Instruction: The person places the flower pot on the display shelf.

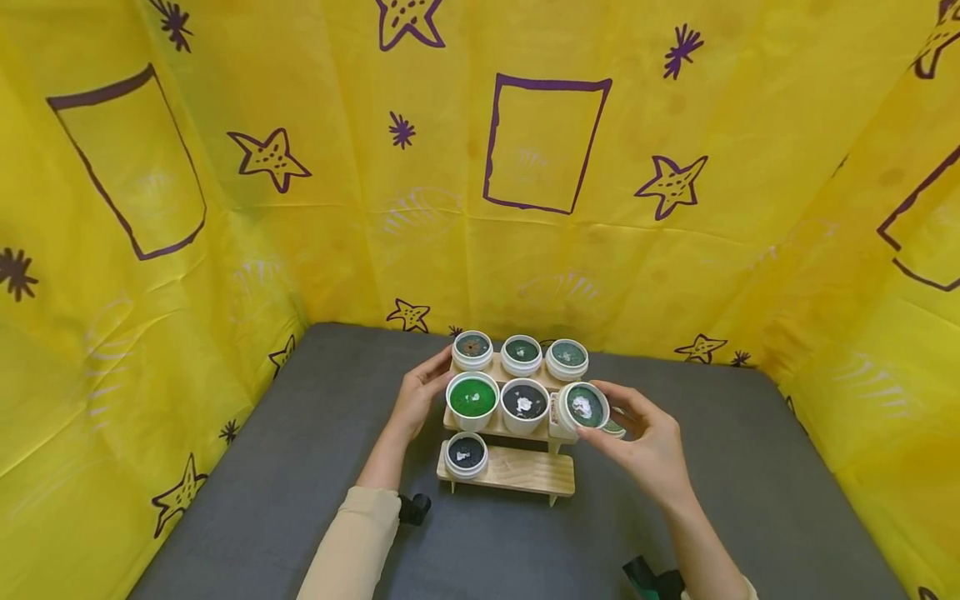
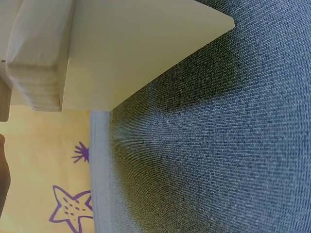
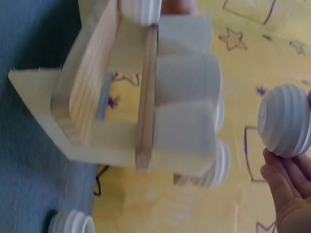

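Observation:
My right hand (image 1: 648, 437) holds a white ribbed pot (image 3: 285, 121) with a dark green surface and a white patch, raised above the right end of the middle tier of a three-tier wooden stand (image 1: 528, 471). My left hand (image 1: 422, 396) is at the stand's left side, by the upper tier's end; its fingertips are partly hidden. On the middle tier stand a bright green pot (image 1: 472, 398), a dark pot (image 1: 524, 403) and another pot (image 1: 558, 417), largely covered by the raised one. The lower tier carries one ribbed dark pot (image 1: 466, 455) at its left end.
Along the upper tier are a brownish pot (image 1: 472, 350), a dark green pot (image 1: 521, 355) and a grey-green pot (image 1: 567, 359). Another ribbed pot (image 3: 70, 222) rests on the grey tabletop (image 1: 300, 467) right of the stand. Yellow patterned cloth (image 1: 345, 167) surrounds the table's back and sides.

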### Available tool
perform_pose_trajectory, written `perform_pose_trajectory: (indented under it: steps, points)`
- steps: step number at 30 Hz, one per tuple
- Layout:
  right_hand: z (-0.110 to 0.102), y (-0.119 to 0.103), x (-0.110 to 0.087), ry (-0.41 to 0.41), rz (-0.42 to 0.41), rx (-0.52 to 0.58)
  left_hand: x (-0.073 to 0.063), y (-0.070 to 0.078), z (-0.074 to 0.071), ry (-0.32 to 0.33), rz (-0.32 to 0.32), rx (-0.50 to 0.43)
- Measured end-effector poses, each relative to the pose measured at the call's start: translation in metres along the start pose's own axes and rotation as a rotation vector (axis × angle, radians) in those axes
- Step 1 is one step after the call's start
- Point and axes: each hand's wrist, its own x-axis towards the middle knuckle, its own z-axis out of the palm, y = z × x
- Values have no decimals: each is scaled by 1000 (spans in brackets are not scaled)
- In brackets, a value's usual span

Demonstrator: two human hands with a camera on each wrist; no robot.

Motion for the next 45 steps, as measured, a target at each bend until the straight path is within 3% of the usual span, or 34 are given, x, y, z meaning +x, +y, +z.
perform_pose_trajectory:
  steps: [6,19,32,45]
  points:
    - [13,-2,-8,-90,-64,26,1,0,0,2,4,-8]
    - [36,7,-27,-149,-161,68,2,0,1,-3,14,-3]
    - [52,25,-44,-214,-52,-3,3,-2,1,6,8,-1]
    - [70,38,-47,-227,36,-71,1,-1,0,2,5,5]
